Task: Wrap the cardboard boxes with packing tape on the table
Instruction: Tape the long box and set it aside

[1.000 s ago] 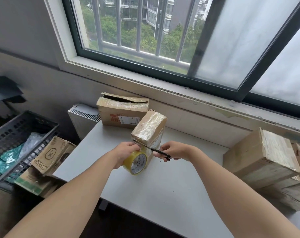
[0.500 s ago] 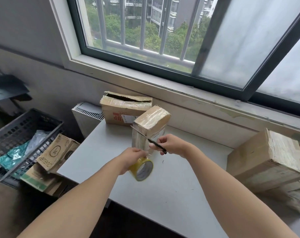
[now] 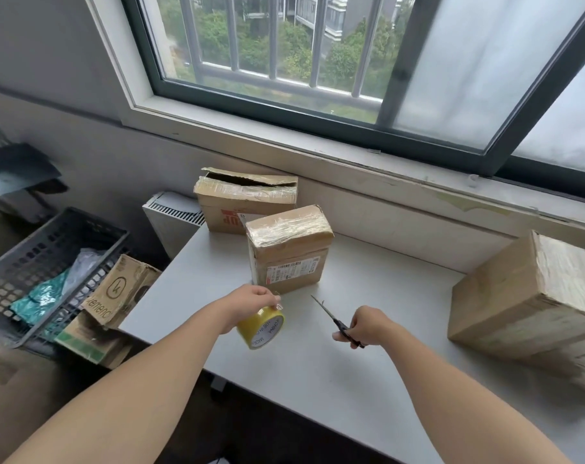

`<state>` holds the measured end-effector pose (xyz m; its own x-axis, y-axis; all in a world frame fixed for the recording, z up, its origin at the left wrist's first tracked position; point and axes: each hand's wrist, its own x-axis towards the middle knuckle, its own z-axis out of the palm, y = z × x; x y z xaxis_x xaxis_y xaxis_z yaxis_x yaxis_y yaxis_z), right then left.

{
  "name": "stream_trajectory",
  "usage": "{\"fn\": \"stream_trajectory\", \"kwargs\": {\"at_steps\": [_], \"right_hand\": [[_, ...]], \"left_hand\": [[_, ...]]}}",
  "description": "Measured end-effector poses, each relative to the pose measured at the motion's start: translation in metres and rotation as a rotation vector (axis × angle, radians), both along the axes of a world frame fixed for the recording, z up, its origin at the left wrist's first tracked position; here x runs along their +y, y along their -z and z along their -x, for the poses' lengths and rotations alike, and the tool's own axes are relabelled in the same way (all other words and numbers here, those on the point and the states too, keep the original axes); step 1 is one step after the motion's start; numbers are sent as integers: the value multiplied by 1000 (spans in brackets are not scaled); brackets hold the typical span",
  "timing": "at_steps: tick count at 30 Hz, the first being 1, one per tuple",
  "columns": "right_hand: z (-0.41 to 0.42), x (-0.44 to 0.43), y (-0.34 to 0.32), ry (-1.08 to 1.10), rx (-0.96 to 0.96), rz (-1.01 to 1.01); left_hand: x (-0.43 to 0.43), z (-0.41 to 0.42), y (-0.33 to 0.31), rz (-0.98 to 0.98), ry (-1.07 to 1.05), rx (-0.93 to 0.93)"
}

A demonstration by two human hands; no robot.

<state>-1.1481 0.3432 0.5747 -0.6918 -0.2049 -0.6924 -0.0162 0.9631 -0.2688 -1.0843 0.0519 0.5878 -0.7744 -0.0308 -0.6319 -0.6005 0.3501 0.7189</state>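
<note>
Tape roll [image 3: 261, 326], under the left fingers [image 3: 266, 298]: yellow, white core with dark lettering. Scissors [image 3: 331, 318], projecting from the right fingers [image 3: 346, 336]: black. Small box [image 3: 287, 249], just beyond both sets of fingers: brown, white label with black barcode and red strip. Rear box [image 3: 244, 202]: brown, red print. Table [image 3: 318, 380]: pale grey. Basket [image 3: 50, 256], far left of the fingers: dark grey lattice

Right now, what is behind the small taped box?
A larger box with a torn-open top. The small taped box covers its lower right corner. Its inside is hidden.
</note>
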Motion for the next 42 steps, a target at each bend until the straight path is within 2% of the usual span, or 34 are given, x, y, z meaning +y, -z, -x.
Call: {"fn": "stream_trajectory", "kwargs": {"at_steps": [6, 10, 16, 19, 22, 25, 28, 31, 37, 42], "right_hand": [[-7, 5, 21, -23, 25, -94], [-4, 2, 27, 122, 100, 13], [16, -51, -60, 251, 622, 363], [28, -105, -102, 94, 829, 527], [29, -161, -115, -92, 910, 548], [35, -203, -104, -247, 907, 359], [47, -223, -89, -214, 714, 180], [47, -232, -75, -213, 729, 16], [47, -255, -78, -241, 701, -82], [48, -249, -85, -291, 584, -115]], "left_hand": [[16, 10, 0, -2, 20, 16], [22, 17, 0, 6, 16, 32], [5, 19, -9, 35, 19, 45], [-13, 17, -15, 23, 5, 43], [-36, 15, -22, -34, 76, 0], [-60, 21, -27, -2, 116, -1], [-91, 32, -26, 31, 123, 25], [-119, 44, -26, 7, 128, 34], [-148, 76, -19, -57, 189, 58], [-154, 95, -21, -105, 303, 61]]}}
